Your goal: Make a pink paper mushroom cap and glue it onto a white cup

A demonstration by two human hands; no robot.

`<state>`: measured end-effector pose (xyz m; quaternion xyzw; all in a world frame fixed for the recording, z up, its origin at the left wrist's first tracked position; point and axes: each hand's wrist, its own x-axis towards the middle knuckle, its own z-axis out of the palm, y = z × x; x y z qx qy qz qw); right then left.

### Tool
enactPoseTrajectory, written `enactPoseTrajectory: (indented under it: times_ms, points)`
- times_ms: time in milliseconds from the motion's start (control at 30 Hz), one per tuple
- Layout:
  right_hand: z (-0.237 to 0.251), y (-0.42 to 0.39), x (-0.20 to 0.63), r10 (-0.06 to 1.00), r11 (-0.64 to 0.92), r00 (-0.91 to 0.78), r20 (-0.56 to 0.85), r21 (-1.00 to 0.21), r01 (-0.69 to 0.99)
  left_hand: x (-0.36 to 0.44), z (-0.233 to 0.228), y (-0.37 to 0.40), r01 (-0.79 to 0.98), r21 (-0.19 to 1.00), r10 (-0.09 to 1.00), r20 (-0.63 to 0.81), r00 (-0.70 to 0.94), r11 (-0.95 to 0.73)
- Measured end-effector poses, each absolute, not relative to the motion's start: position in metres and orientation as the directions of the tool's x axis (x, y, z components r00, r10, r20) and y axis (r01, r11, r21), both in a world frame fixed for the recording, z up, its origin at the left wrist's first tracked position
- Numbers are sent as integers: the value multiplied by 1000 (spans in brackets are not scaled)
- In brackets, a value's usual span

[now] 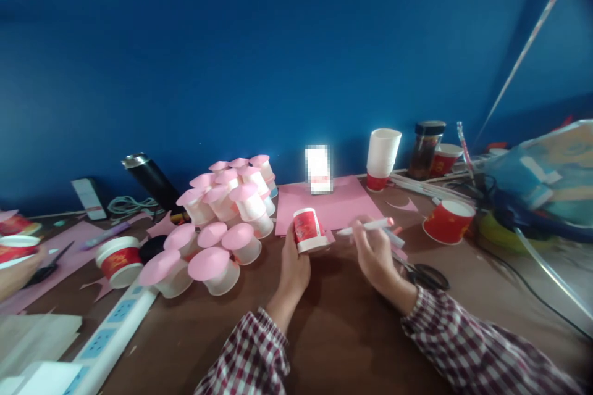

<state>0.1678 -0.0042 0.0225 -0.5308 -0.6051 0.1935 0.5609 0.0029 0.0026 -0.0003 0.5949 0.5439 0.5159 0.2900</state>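
My left hand (293, 268) is closed around a red and white paper cup (307, 226), its rim side tilted down, above the brown table. A little to the right, my right hand (375, 256) grips a slim white marker (369, 227) with a reddish end, apart from the cup. Behind both hands lies a pink paper sheet (340, 200). Black-handled scissors (432, 275) rest beside my right wrist. Left of the cup stand several upturned cups with pink paper cones (210, 263) on top, some of them piled up at the back.
A white power strip (109, 333) runs along the left. Another person's hand (21, 274) holds a cup at the far left. At the back stand a black flask (151, 179), a cup stack (383, 154) and a dark jar (425, 151). A red cup (448, 222) sits right.
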Motion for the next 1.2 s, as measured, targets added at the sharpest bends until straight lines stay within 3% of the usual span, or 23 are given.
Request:
enactPoseTrajectory:
  times_ms: [200,400,600,1200]
  points:
    - [10,-1,164,863,428,99,496,-820,379,-2,-2,5,312,884,897,411,-162,-348]
    - [5,-3,153,927,353,-11,376,-861,366,0,-4,-4,436,819,863,479,-160,-374]
    - [7,-7,152,944,324,-48,326,-894,309,1,-15,-5,570,704,835,548,-56,-423]
    - [4,-1,154,932,340,20,363,-889,305,8,-7,-13,675,613,868,489,84,-411]
